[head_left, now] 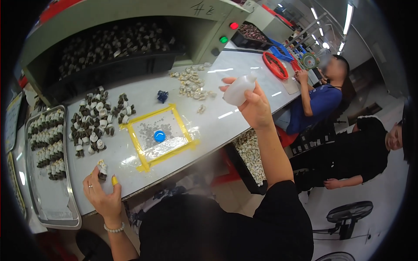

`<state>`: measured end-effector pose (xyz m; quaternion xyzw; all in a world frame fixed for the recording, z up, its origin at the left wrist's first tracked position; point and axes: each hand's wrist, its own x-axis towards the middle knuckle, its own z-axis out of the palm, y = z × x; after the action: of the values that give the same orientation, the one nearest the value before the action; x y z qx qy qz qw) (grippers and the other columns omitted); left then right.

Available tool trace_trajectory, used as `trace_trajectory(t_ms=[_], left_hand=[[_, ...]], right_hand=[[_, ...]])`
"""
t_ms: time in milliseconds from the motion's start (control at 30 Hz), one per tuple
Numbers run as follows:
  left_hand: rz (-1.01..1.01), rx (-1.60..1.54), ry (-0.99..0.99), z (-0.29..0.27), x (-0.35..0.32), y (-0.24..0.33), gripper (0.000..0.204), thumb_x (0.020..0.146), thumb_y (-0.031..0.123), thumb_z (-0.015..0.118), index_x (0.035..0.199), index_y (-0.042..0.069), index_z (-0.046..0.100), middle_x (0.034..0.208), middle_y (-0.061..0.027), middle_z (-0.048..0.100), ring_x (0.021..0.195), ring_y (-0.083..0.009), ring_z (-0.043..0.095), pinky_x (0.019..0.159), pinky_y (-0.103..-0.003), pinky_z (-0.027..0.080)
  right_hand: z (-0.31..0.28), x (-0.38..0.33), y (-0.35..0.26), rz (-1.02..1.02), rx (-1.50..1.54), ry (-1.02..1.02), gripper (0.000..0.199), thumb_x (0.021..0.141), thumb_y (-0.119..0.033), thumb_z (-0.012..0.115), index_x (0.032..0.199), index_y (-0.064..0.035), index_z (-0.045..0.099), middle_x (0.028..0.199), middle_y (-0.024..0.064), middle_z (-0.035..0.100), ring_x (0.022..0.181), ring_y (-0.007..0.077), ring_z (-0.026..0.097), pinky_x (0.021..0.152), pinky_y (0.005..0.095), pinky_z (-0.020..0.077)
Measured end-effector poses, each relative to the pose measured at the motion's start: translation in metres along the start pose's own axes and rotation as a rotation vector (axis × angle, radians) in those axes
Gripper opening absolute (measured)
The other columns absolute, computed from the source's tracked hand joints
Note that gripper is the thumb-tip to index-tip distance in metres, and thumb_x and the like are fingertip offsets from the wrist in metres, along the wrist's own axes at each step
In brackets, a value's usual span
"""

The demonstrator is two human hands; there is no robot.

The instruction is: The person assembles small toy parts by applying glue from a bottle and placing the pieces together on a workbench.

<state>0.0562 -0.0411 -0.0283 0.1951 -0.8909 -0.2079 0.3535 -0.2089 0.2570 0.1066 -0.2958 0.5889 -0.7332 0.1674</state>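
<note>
My right hand is raised over the table's front edge, its fingers wrapped round a translucent white squeeze bottle held tilted. Down at the lower left, my left hand pinches a small dark piece with a white top just above the table; something yellow covers the thumb tip. Beyond it lies a loose heap of similar dark-and-white pieces. A square of yellow tape frames a spotted patch of table with a blue round cap on it. Left of my left hand, a metal tray holds rows of these pieces.
Small cream-coloured pieces and a dark blue clump lie farther back. A green machine housing holds a black bin of pieces. Below the table edge stands a filled black crate. Two people are at the right.
</note>
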Motion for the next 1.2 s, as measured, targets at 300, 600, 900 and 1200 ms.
trace_trajectory(t_ms=[300, 600, 900, 1200], left_hand=[[-0.011, 0.006, 0.012, -0.003, -0.005, -0.005, 0.054, 0.066, 0.010, 0.068, 0.117, -0.001, 0.054, 0.099, -0.0159, 0.058, 0.095, -0.0333, 0.051, 0.085, -0.043, 0.039], [-0.012, 0.050, 0.038, -0.002, -0.007, -0.005, 0.054, 0.066, 0.012, 0.067, 0.117, -0.001, 0.054, 0.094, -0.0151, 0.057, 0.095, -0.0325, 0.051, 0.085, -0.042, 0.038], [0.002, 0.060, 0.002, 0.000, -0.002, 0.000, 0.049, 0.067, 0.009, 0.066, 0.114, 0.000, 0.055, 0.089, -0.0110, 0.056, 0.091, -0.0296, 0.051, 0.082, -0.042, 0.039], [-0.012, 0.045, -0.017, 0.000, -0.001, -0.001, 0.046, 0.068, 0.004, 0.065, 0.112, 0.000, 0.056, 0.092, -0.0119, 0.058, 0.092, -0.0309, 0.052, 0.083, -0.042, 0.039]], right_hand=[[-0.004, 0.013, -0.132, -0.468, -0.156, 0.172, 0.055, 0.084, -0.024, 0.061, 0.129, 0.0008, 0.041, 0.132, 0.0195, 0.045, 0.124, 0.0292, 0.045, 0.102, 0.0402, 0.0395], [-0.002, 0.022, -0.176, -0.611, -0.061, 0.142, 0.052, 0.086, -0.027, 0.062, 0.126, -0.0013, 0.041, 0.127, 0.0178, 0.047, 0.119, 0.0258, 0.048, 0.099, 0.0446, 0.0394], [-0.093, 0.031, 0.001, -0.139, -0.163, 0.396, 0.033, 0.083, -0.012, 0.066, 0.112, -0.0033, 0.054, 0.103, 0.0055, 0.062, 0.094, 0.0132, 0.059, 0.085, 0.0298, 0.0460], [-0.181, 0.031, 0.125, 0.047, -0.597, 0.710, 0.043, 0.073, -0.013, 0.073, 0.109, 0.0011, 0.055, 0.100, 0.0084, 0.062, 0.091, 0.0174, 0.059, 0.081, 0.0279, 0.0457]])
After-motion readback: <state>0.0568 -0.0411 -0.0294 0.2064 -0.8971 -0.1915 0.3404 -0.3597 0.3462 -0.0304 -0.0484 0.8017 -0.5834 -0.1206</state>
